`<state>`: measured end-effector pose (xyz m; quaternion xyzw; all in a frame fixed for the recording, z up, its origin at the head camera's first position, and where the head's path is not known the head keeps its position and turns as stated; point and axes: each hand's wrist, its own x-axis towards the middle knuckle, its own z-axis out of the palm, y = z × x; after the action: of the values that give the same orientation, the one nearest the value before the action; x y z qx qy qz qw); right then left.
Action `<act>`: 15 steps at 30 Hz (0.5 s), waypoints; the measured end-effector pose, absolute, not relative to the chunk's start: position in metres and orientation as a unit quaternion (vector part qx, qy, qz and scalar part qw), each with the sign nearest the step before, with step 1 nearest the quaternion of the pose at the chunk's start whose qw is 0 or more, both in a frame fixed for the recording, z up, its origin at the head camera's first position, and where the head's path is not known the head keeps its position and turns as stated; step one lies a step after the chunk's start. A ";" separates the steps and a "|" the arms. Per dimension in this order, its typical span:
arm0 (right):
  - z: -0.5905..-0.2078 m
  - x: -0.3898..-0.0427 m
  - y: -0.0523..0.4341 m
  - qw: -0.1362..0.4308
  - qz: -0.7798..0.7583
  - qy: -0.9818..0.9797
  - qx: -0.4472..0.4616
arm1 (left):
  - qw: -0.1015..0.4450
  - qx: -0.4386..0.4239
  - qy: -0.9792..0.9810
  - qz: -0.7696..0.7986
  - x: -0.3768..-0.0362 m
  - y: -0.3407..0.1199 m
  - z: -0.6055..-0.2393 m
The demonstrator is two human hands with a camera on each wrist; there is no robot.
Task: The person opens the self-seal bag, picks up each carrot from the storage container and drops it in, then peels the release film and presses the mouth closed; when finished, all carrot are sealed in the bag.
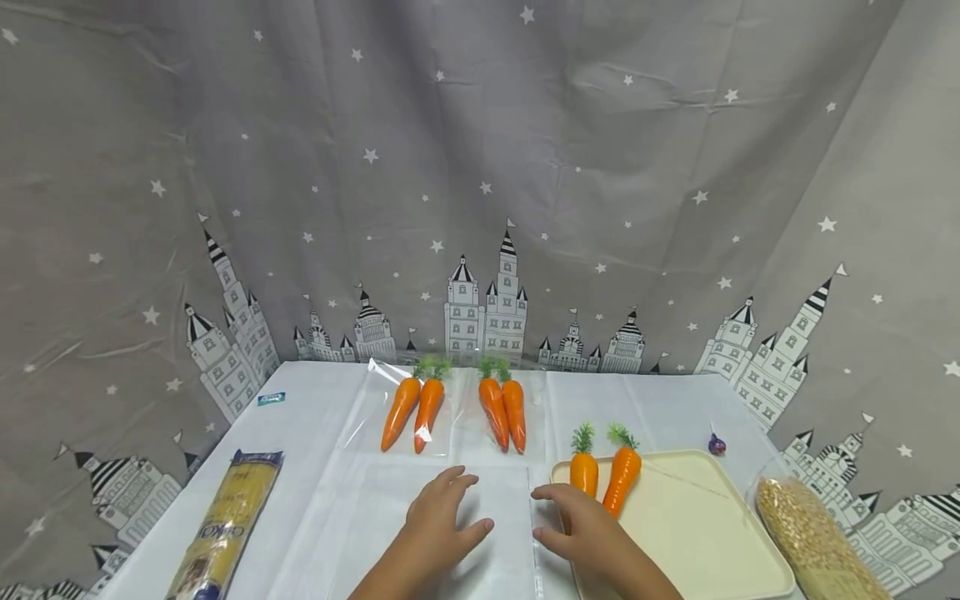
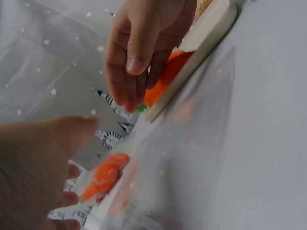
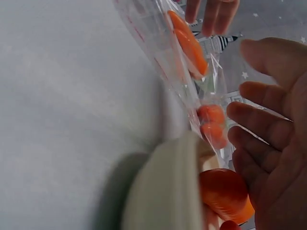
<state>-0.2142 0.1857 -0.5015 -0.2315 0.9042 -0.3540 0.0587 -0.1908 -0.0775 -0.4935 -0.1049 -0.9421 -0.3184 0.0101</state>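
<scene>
My left hand point(image 1: 435, 533) hovers over a clear plastic bag point(image 1: 504, 500) lying flat at the front middle of the table, fingers loosely spread and holding nothing. Opposite it, my right hand point(image 1: 592, 533) is just as relaxed, palm facing left, beside the left rim of a cream tray point(image 1: 697, 525). Two orange carrots with green tops, a left one point(image 1: 583, 472) and a right one point(image 1: 623, 477), lie on that tray near the right hand, which hides part of them. Farther back, two clear bags contain a left carrot pair point(image 1: 429, 412) and a right carrot pair point(image 1: 492, 408).
A pasta packet point(image 1: 225, 525) lies at the left, with a small blue-green packet point(image 1: 271, 398) behind it. Beyond the tray sits a small purple wrapped item point(image 1: 717, 445). A bag of pale grains point(image 1: 813, 533) borders the tray's right side. A grey curtain point(image 1: 480, 167) hangs behind the table.
</scene>
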 end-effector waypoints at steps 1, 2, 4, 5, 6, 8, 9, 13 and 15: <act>-0.502 -0.214 0.185 0.068 -0.343 0.907 -0.234 | 0.007 -0.116 -0.944 -0.308 -0.190 -0.079 -0.496; -0.503 -0.213 0.184 0.077 -0.326 0.912 -0.235 | 0.002 -0.124 -0.947 -0.297 -0.190 -0.080 -0.499; -0.504 -0.212 0.184 0.090 -0.293 0.921 -0.239 | -0.015 -0.137 -0.949 -0.283 -0.189 -0.081 -0.504; -0.504 -0.212 0.183 0.095 -0.279 0.924 -0.243 | -0.023 -0.142 -0.950 -0.276 -0.189 -0.081 -0.506; -0.505 -0.211 0.183 0.097 -0.263 0.927 -0.248 | -0.031 -0.145 -0.952 -0.269 -0.188 -0.082 -0.508; -0.507 -0.209 0.183 0.097 -0.232 0.932 -0.260 | -0.045 -0.153 -0.955 -0.250 -0.188 -0.081 -0.513; -0.508 -0.208 0.183 0.096 -0.222 0.934 -0.264 | -0.049 -0.156 -0.957 -0.240 -0.188 -0.081 -0.515; -0.512 -0.209 0.178 0.098 -0.172 0.941 -0.274 | -0.056 -0.172 -0.961 -0.207 -0.189 -0.078 -0.520; -0.513 -0.210 0.176 0.104 -0.150 0.945 -0.272 | -0.061 -0.173 -0.962 -0.200 -0.189 -0.076 -0.521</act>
<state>-0.2104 0.1759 -0.5135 -0.2717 0.9450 -0.1498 0.1038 -0.1890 -0.0762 -0.5212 -0.1733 -0.9624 -0.2000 -0.0607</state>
